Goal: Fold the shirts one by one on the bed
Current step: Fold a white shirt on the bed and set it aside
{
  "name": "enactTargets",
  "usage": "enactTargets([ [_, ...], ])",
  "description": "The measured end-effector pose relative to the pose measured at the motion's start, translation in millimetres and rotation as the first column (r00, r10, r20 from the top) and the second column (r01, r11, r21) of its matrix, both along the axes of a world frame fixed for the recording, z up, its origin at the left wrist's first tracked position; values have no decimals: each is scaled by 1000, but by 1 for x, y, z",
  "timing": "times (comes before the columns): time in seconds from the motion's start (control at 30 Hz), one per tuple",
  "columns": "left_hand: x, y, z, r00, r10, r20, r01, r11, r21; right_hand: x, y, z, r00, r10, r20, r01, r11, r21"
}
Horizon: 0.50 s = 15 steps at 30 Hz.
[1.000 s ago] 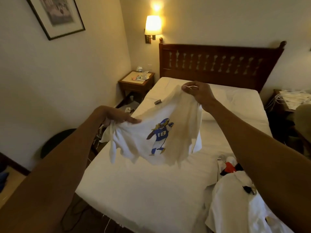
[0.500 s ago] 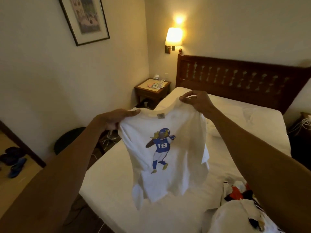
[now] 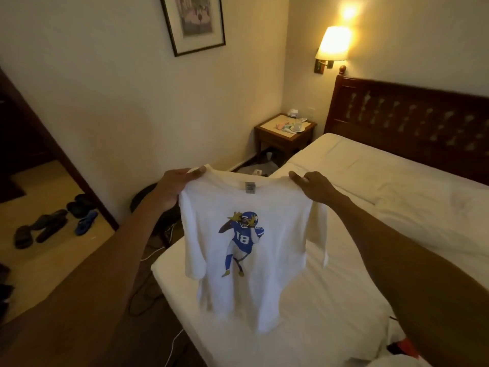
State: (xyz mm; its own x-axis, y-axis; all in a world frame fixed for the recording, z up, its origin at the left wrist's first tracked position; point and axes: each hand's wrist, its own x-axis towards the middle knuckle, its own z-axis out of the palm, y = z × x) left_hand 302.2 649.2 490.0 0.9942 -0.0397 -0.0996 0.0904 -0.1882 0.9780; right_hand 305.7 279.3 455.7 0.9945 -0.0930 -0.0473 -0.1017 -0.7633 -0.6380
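A white T-shirt [image 3: 280, 250] with a blue football player print, number 18, hangs upright in the air over the near left corner of the bed [image 3: 397, 207]. My left hand [image 3: 173, 188] pinches its left shoulder. My right hand [image 3: 313, 188] pinches its right shoulder. The shirt is spread out flat between them, its grey neck label showing and its hem hanging just above the white sheet. At the bottom right edge a bit of other clothing [image 3: 397, 352], with red and black in it, lies on the bed.
A dark wooden headboard [image 3: 412, 120] stands at the far right under a lit wall lamp [image 3: 332, 45]. A bedside table [image 3: 284, 133] with small items stands in the corner. Cables [image 3: 148, 284] run on the floor left of the bed. Sandals [image 3: 53, 226] lie by the doorway.
Both hands have raised and spread the shirt from a crumpled bunch to a flat, upright hang. The view has turned left, so the clothing pile has slid almost out of frame.
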Motion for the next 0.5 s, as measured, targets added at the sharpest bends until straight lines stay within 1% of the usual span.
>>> enactTargets([
  [0.07, 14, 14, -1, 998, 61, 7, -61, 998, -27, 22, 19, 3, 1000, 9, 4, -9, 1000, 21],
  [0.2, 57, 39, 6, 971, 238, 35, -236, 969, -69, 81, 57, 20, 997, 56, 52, -60, 996, 72],
  [0.33, 114, 63, 28, 932, 333, 141, -317, 940, -127, 161, 97, 45, 992, 85, 96, -92, 993, 71],
  [0.43, 150, 83, 50, 884, 417, 212, -401, 909, -116, 212, 126, 66, 977, 110, 180, -117, 993, 31],
  [0.5, 170, 98, 65, 851, 457, 258, -443, 889, -113, 235, 143, 83, 958, 72, 279, -88, 995, 46],
])
